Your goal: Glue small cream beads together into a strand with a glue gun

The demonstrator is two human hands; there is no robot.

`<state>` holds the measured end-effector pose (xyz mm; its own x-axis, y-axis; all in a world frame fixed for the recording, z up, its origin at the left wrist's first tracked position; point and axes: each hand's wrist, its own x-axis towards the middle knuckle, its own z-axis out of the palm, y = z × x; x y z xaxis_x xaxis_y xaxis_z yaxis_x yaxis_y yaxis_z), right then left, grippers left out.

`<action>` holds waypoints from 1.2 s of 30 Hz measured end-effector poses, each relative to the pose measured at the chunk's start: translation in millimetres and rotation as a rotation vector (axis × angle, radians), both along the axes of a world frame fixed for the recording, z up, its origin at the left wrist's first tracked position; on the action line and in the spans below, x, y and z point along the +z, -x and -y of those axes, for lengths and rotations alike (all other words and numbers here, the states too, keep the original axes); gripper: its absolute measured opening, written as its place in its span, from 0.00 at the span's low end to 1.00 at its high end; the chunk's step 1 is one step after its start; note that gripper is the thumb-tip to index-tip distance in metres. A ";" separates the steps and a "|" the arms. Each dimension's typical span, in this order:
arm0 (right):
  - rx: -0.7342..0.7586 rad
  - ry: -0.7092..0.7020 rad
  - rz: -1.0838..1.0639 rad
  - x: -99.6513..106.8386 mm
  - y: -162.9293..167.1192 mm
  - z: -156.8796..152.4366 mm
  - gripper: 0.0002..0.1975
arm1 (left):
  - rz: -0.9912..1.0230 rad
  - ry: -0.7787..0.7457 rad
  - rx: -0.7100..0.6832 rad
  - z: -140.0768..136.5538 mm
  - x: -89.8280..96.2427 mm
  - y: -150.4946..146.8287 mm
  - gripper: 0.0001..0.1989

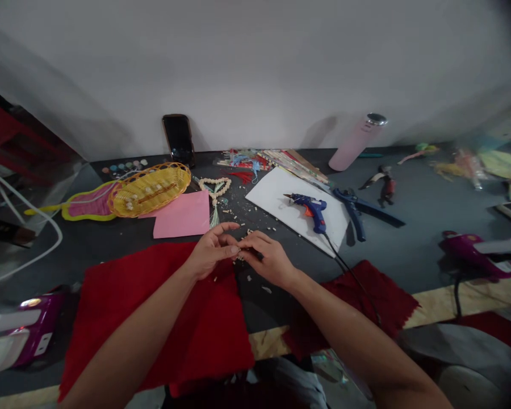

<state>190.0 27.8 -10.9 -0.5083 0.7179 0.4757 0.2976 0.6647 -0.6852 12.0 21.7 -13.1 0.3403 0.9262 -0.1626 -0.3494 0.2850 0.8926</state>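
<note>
My left hand (213,253) and my right hand (269,258) meet over the dark table, above the red cloth's edge. The fingertips of both are pinched together at one spot, closed on something too small to make out. Small beige pieces (240,259) lie under and around the fingers, with more scattered just beyond. Behind my left hand is a loop of beige beads (215,186) with a pale green tassel (214,217). A red cloth (162,318) is spread beneath my left forearm.
A blue glue gun (316,211) rests on white board (264,196), beside blue-handled cutters (353,213). Left are a yellow basket (153,190) and pink paper (183,218). Behind stand a phone (179,139) and a pink bottle (353,145). A cable (353,272) passes near my right forearm.
</note>
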 end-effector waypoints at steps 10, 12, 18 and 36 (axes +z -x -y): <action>-0.010 0.011 0.002 -3.2 1.3 0.2 0.06 | -0.008 -0.007 0.007 1.0 -0.3 0.4 0.26; -0.013 0.013 -0.003 -2.3 0.7 -0.6 0.06 | 0.010 0.020 0.007 0.6 1.3 0.4 0.26; -0.014 -0.006 0.007 -3.0 -1.0 -1.6 0.07 | 0.012 0.045 0.011 0.0 1.3 0.5 0.26; -0.961 0.106 0.498 22.1 -127.9 -47.8 0.14 | 0.150 0.040 0.268 -2.6 18.0 -1.2 0.12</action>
<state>317.9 75.6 11.2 0.1692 0.9437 0.2844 0.9221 -0.0497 -0.3838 13.2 24.2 4.9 0.1077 0.9800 -0.1672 -0.5443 0.1989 0.8150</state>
